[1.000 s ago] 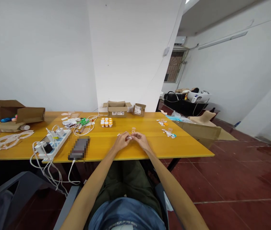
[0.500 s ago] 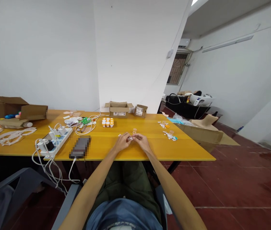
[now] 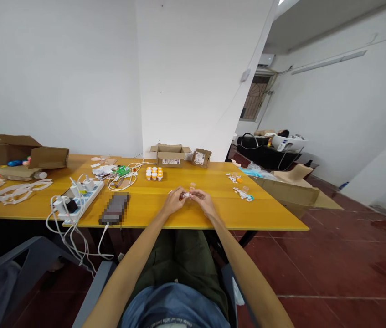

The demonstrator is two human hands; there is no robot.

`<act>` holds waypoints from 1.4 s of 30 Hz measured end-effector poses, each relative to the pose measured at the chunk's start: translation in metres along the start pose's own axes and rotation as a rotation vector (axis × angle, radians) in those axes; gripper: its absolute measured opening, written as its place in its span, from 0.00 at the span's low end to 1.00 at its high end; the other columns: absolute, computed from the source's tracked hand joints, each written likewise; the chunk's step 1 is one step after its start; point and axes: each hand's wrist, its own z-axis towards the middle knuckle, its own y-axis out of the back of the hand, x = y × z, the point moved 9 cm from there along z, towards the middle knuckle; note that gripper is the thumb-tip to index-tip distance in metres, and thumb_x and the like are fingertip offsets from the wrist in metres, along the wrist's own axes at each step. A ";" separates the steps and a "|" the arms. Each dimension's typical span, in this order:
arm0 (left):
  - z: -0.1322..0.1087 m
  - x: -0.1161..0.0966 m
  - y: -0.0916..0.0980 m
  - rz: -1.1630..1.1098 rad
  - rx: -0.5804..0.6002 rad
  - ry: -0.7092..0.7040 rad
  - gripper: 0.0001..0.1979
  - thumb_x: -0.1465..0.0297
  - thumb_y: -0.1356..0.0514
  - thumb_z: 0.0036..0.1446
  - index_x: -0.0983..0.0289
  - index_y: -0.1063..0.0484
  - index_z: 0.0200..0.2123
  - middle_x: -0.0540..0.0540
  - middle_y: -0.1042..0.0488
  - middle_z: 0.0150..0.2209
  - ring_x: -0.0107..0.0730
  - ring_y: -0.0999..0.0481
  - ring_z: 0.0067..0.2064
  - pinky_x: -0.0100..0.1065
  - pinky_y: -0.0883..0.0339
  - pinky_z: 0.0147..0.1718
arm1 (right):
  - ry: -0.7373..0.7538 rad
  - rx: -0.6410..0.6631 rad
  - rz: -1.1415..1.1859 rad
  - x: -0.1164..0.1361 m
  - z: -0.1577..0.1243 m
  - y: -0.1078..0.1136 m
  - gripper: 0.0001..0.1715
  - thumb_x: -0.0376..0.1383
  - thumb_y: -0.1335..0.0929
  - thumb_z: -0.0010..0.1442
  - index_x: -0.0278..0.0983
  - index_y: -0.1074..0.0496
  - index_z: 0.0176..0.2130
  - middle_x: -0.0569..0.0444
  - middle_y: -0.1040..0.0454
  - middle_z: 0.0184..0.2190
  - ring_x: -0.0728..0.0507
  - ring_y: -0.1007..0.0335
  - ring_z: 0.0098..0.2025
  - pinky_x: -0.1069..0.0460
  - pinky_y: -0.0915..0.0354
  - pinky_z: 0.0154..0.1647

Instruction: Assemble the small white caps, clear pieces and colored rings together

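Observation:
My left hand (image 3: pixel 174 200) is closed, its fingers curled around a cluster of small white pieces with dark specks (image 3: pixel 187 195). From the other side my right hand (image 3: pixel 203 201) pinches at the same cluster, so the two hands nearly meet above the table. The pieces are too small to name, and the fingers hide part of them. Just beyond the fingertips stands a small clear container (image 3: pixel 192 186).
Several white jars with orange lids (image 3: pixel 154 173) stand behind my hands. Two open cardboard boxes (image 3: pixel 170 157) are against the wall. Small white and coloured parts (image 3: pixel 244 194) lie to the right. A phone (image 3: pixel 115 208) and a corded power strip (image 3: pixel 85 200) lie left on the table (image 3: pixel 213 219).
The cluster of white pieces shows a little more between my fingers. Both hands stay in nearly the same place, and the camera view has shifted slightly.

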 end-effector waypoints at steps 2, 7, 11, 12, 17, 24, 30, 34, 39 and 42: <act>0.000 0.001 0.000 -0.003 -0.003 0.007 0.02 0.71 0.39 0.60 0.60 0.27 0.36 0.51 0.25 0.35 0.30 0.28 0.33 0.31 0.32 0.36 | 0.004 0.007 -0.013 0.002 -0.001 -0.001 0.23 0.53 0.21 0.40 0.42 0.21 0.32 0.52 0.19 0.35 0.39 0.23 0.41 0.43 0.28 0.50; -0.001 0.003 -0.001 0.003 0.007 0.013 0.01 0.71 0.39 0.60 0.60 0.27 0.36 0.51 0.25 0.36 0.31 0.28 0.34 0.31 0.32 0.37 | 0.013 0.024 -0.042 0.006 -0.003 -0.002 0.22 0.52 0.21 0.41 0.42 0.21 0.31 0.52 0.18 0.36 0.38 0.23 0.43 0.43 0.29 0.52; -0.001 0.006 -0.002 0.003 0.002 0.018 0.02 0.71 0.39 0.59 0.59 0.27 0.36 0.51 0.25 0.36 0.31 0.27 0.34 0.32 0.32 0.38 | 0.033 0.026 -0.046 0.006 -0.003 -0.003 0.22 0.53 0.21 0.42 0.42 0.22 0.32 0.52 0.18 0.35 0.38 0.23 0.42 0.43 0.29 0.52; -0.001 0.007 -0.002 0.005 0.003 0.023 0.02 0.71 0.39 0.59 0.59 0.27 0.36 0.51 0.25 0.36 0.32 0.27 0.34 0.32 0.32 0.38 | 0.036 0.024 -0.050 0.006 -0.003 -0.003 0.22 0.52 0.21 0.42 0.42 0.22 0.32 0.52 0.18 0.36 0.39 0.23 0.42 0.43 0.29 0.51; -0.001 0.007 -0.002 0.002 0.008 0.012 0.02 0.72 0.39 0.59 0.59 0.26 0.36 0.51 0.25 0.36 0.31 0.27 0.34 0.32 0.32 0.38 | 0.038 0.025 -0.068 0.004 -0.002 -0.003 0.22 0.51 0.21 0.42 0.42 0.22 0.33 0.51 0.18 0.36 0.39 0.22 0.41 0.43 0.28 0.51; -0.001 0.005 0.000 0.011 -0.003 0.005 0.02 0.71 0.39 0.59 0.60 0.26 0.37 0.51 0.25 0.36 0.31 0.27 0.34 0.32 0.32 0.38 | 0.038 0.029 -0.073 0.005 -0.002 -0.004 0.19 0.49 0.22 0.43 0.42 0.21 0.32 0.51 0.18 0.36 0.38 0.21 0.41 0.42 0.27 0.50; -0.001 0.008 -0.002 0.018 0.022 0.014 0.04 0.71 0.39 0.59 0.59 0.25 0.38 0.52 0.24 0.36 0.32 0.27 0.35 0.33 0.32 0.40 | 0.041 0.024 -0.087 0.003 0.000 -0.003 0.18 0.48 0.22 0.44 0.42 0.21 0.32 0.51 0.18 0.35 0.38 0.22 0.40 0.42 0.27 0.49; -0.001 0.006 -0.001 0.007 0.015 0.004 0.05 0.71 0.39 0.60 0.59 0.24 0.39 0.52 0.24 0.37 0.32 0.27 0.35 0.33 0.31 0.39 | 0.044 0.027 -0.083 0.002 0.000 -0.003 0.18 0.49 0.22 0.44 0.42 0.21 0.33 0.51 0.18 0.36 0.38 0.22 0.41 0.42 0.28 0.49; -0.001 0.003 0.000 -0.010 0.012 0.009 0.05 0.72 0.39 0.60 0.59 0.24 0.39 0.52 0.23 0.38 0.31 0.27 0.35 0.33 0.31 0.40 | 0.040 0.024 -0.046 0.004 0.000 -0.003 0.21 0.51 0.21 0.42 0.42 0.21 0.33 0.51 0.18 0.36 0.38 0.22 0.42 0.42 0.28 0.50; -0.001 0.003 0.002 -0.026 0.001 0.017 0.05 0.72 0.40 0.60 0.60 0.24 0.39 0.52 0.23 0.39 0.31 0.26 0.36 0.32 0.31 0.40 | 0.035 0.007 -0.022 0.006 -0.001 -0.003 0.24 0.53 0.21 0.40 0.42 0.21 0.33 0.51 0.18 0.37 0.38 0.22 0.43 0.42 0.28 0.52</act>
